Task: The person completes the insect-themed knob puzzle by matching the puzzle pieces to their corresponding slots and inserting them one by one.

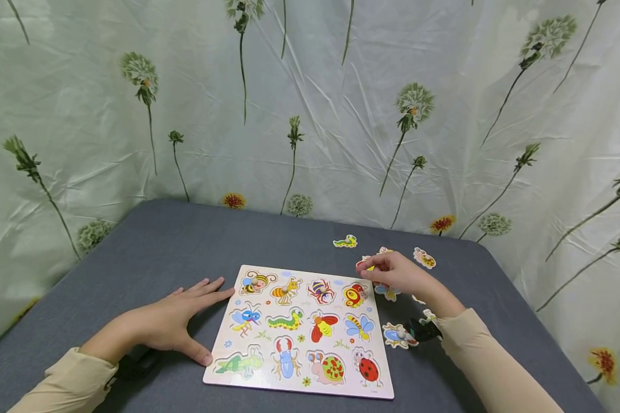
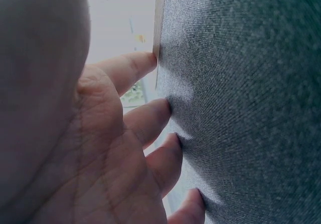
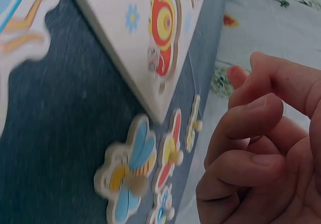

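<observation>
Dark grey cloth (image 1: 196, 235) fills my feed, the knobbed, blue-winged wooden insect piece (image 3: 125, 173) lying off the far-right corner of the pale rectangular wooden board (image 1: 268, 384), just nearside of the closer right hand (image 1: 396, 272), loosely curled and seemingly empty, the spread left hand (image 1: 173, 318) at the opposite edge.

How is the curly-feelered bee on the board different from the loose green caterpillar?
The bee sits in the puzzle board, while the caterpillar lies on the table beyond it. The bee is yellow with dark stripes; the caterpillar is green and yellow. The bee is rounder; the caterpillar is long and thin. Both are bug-shaped puzzle pieces.
</observation>
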The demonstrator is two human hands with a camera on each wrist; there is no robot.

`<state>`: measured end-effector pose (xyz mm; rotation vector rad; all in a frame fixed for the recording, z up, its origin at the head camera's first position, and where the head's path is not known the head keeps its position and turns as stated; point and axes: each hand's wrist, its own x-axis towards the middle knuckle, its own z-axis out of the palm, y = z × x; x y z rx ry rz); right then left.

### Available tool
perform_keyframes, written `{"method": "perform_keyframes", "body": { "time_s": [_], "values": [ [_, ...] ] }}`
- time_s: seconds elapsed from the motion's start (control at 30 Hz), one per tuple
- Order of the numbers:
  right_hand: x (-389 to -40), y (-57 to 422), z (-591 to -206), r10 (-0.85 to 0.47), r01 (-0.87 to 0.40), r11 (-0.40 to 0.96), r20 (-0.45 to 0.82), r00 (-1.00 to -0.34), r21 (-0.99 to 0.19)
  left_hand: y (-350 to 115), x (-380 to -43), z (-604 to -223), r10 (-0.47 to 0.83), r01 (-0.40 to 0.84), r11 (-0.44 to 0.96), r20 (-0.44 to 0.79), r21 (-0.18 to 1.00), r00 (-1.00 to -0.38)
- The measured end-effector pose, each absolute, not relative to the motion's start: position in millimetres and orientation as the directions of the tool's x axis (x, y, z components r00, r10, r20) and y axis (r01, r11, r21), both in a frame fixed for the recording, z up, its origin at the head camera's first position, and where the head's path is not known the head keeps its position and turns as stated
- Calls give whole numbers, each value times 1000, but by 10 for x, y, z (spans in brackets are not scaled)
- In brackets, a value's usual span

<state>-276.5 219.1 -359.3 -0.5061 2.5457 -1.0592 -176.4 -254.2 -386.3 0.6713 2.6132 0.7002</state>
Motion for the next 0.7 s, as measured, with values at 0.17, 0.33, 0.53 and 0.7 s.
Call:
{"method": "perform_keyframes", "body": {
  "time_s": [0.17,0.33,0.53,0.7],
  "values": [
    [-2749,2363,-3536,-416,-184,674,-162,-895,-715,-2525,-1786,-3859,535,359,759,-205,543,-820],
    [-2755,2515,-3477,-401,-180,680,-155,-903,-711,-2533,-1802,-3851,538,364,757,-201,543,-819],
    [-2748,2634,-3459,-377,-140,676,-177,-909,-724,-2558,-1794,-3865,537,362,758,-204,542,-818],
    [-2730,2713,-3477,-356,-121,678,-180,-917,-725,-2562,-1789,-3882,532,357,761,-207,541,-821]
  ]
}}
